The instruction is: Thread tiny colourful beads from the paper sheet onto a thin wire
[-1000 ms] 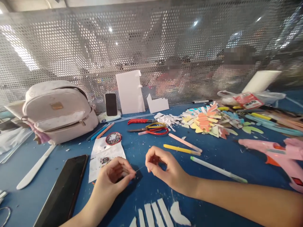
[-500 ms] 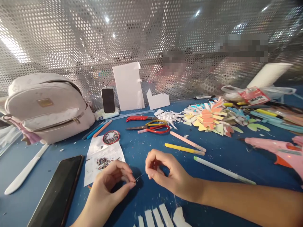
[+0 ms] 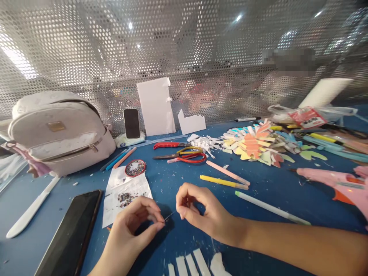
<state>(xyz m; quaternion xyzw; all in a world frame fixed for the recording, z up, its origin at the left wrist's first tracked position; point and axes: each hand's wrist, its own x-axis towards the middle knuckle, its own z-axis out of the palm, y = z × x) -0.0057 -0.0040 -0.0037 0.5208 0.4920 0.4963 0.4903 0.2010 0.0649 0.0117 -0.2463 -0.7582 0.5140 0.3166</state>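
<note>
A fine strand (image 3: 169, 217) was found pinched between thumb and forefinger of the left hand (image 3: 130, 230). Its other end appeared to be nipped in the curled fingertips of the right hand (image 3: 202, 211); whether it was wire, needle or thread could not be determined. The strand was held across the short gap between the hands, presumably so that it was kept straight and in sight.

Just beyond the left hand, small multicoloured pieces (image 3: 126, 198) were spread on a white paper (image 3: 110, 209), with a red-rimmed round dish (image 3: 135, 176) set at its far end; the paper was judged to be laid there so that loose pieces were kept together within reach. Nearer the wearer than the grip, white cut strips (image 3: 192, 264) were noted. Beyond the right hand, a yellow pen (image 3: 220, 181) was laid, and farther off, scissors (image 3: 191, 158). Left of the grip, a large phone (image 3: 70, 234) was placed flat.

Compared with the picture one second earlier, the pinch was unchanged; the view had been shifted, and the strips were cut off more by the lower edge.
</note>
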